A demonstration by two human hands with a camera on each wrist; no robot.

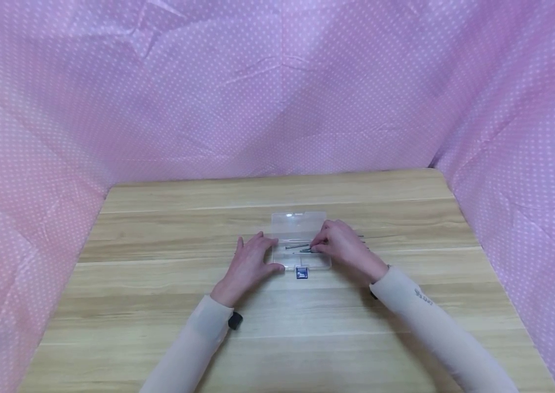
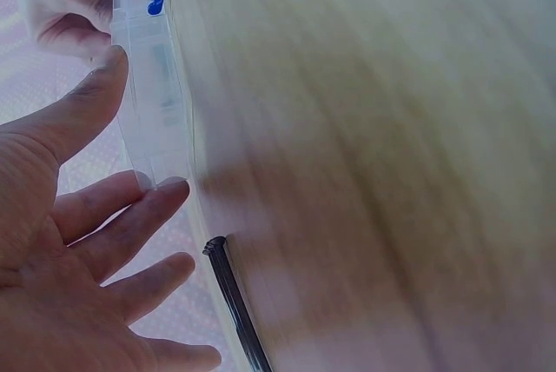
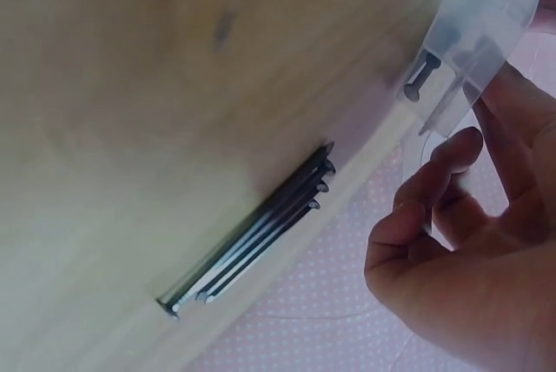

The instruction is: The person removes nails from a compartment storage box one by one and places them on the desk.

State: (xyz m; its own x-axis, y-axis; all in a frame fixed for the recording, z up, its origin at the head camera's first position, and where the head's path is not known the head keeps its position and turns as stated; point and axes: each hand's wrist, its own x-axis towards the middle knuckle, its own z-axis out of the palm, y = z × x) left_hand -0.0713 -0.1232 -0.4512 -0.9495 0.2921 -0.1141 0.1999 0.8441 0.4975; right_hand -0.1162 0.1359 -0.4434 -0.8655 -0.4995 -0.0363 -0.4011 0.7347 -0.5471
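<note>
A clear plastic box point(image 1: 316, 262) with a blue latch point(image 1: 302, 272) lies on the table, its lid point(image 1: 299, 222) tipped open toward the back. My left hand point(image 1: 249, 265) holds the box's left end, thumb at the front corner and fingers at the back corner. Over the box's right part, my right hand point(image 1: 343, 245) pinches thin metal nails with thumb and forefinger; its grip is partly hidden. Another nail point(image 1: 296, 246) shows inside the box, left of the fingertips. Several long nails point(image 3: 248, 231) lie side by side on the table, right of the box.
In the left wrist view, a dark slender rod point(image 2: 233, 302) lies near the left fingers; its kind is unclear. The wooden table point(image 1: 277, 338) extends around the box. Pink dotted cloth point(image 1: 277, 109) hangs behind and at both sides.
</note>
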